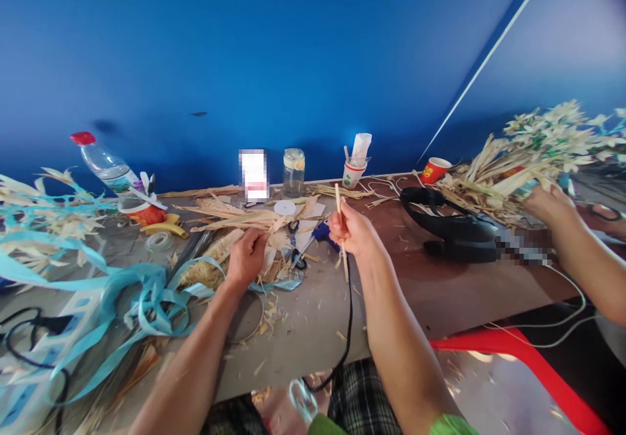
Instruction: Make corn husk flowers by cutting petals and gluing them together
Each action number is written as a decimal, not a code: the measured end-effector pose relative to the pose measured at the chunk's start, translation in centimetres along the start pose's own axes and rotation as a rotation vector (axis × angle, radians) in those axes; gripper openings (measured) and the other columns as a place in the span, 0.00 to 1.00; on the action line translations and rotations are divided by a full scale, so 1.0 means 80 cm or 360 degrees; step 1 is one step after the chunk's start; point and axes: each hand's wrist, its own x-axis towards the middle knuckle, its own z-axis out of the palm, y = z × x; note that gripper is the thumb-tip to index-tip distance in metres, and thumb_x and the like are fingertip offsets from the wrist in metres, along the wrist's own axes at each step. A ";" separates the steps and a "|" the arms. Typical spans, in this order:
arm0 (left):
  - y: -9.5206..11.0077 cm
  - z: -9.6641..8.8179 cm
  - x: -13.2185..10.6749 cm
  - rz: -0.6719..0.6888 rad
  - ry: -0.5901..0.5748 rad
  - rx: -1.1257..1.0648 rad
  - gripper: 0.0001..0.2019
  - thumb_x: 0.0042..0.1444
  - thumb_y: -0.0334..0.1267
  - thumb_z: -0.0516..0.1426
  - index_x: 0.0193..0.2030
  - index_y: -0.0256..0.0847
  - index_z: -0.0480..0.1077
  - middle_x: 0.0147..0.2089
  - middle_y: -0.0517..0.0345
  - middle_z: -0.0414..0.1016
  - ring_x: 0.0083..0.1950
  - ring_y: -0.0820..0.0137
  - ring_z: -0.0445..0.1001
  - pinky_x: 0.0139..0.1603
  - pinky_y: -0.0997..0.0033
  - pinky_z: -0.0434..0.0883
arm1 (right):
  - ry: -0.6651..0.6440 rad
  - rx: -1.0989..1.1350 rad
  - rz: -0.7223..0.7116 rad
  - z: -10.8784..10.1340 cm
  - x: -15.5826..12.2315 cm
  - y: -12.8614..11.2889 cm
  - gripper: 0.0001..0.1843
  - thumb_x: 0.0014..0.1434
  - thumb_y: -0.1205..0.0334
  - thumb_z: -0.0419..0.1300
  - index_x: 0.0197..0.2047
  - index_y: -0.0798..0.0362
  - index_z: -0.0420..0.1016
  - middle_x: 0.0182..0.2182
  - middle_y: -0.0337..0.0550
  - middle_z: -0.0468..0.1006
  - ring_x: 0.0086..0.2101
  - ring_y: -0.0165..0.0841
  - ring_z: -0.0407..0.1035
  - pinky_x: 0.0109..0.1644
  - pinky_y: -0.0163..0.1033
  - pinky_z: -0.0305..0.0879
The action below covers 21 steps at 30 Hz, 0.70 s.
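Note:
My right hand (pixel 356 229) is closed round a thin, pale wooden stick (pixel 337 197), held upright above the table with its ends showing above and below the fist. My left hand (pixel 248 257) has its fingers curled together, pinching a strip of dried corn husk (pixel 278 222) at its tip. Between the hands lie loose husks, scissors (pixel 295 257) with dark handles and a white round disc (pixel 284 207). A blue object (pixel 325 233) is partly hidden behind my right hand. Beside my left hand lies a bundle of pale fibrous husk (pixel 203 272).
Light blue ribbon (pixel 141 295) tangles over a power strip (pixel 73 324) at left. A tilted bottle (pixel 105 164), glass jar (pixel 294 174), lit phone (pixel 254 174) and paper cups stand behind. A black cord (pixel 350 311) crosses the table edge. At right, another person's hand (pixel 550 210) touches husk flowers.

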 end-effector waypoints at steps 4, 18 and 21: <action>0.006 0.006 -0.002 -0.0051 -0.0039 -0.0099 0.10 0.57 0.40 0.51 0.29 0.39 0.68 0.26 0.60 0.68 0.29 0.72 0.64 0.32 0.74 0.61 | -0.0175 -0.0251 0.0048 0.031 0.004 0.026 0.34 0.55 0.31 0.45 0.25 0.55 0.68 0.17 0.33 0.58 0.16 0.22 0.45 0.20 0.32 0.43; 0.020 0.012 -0.007 0.0244 -0.0132 -0.0001 0.11 0.59 0.36 0.50 0.26 0.40 0.66 0.25 0.59 0.66 0.28 0.72 0.64 0.33 0.73 0.60 | -0.0185 -0.1224 -0.0220 0.064 -0.006 0.046 0.32 0.61 0.42 0.46 0.17 0.56 0.68 0.12 0.36 0.61 0.18 0.25 0.57 0.26 0.33 0.51; 0.020 0.012 -0.007 0.0343 -0.0139 -0.0022 0.11 0.60 0.36 0.49 0.27 0.39 0.66 0.25 0.59 0.66 0.29 0.72 0.64 0.33 0.73 0.61 | -0.0280 -0.1047 0.0041 0.064 -0.005 0.044 0.31 0.61 0.43 0.47 0.14 0.54 0.64 0.08 0.33 0.55 0.12 0.23 0.49 0.20 0.32 0.45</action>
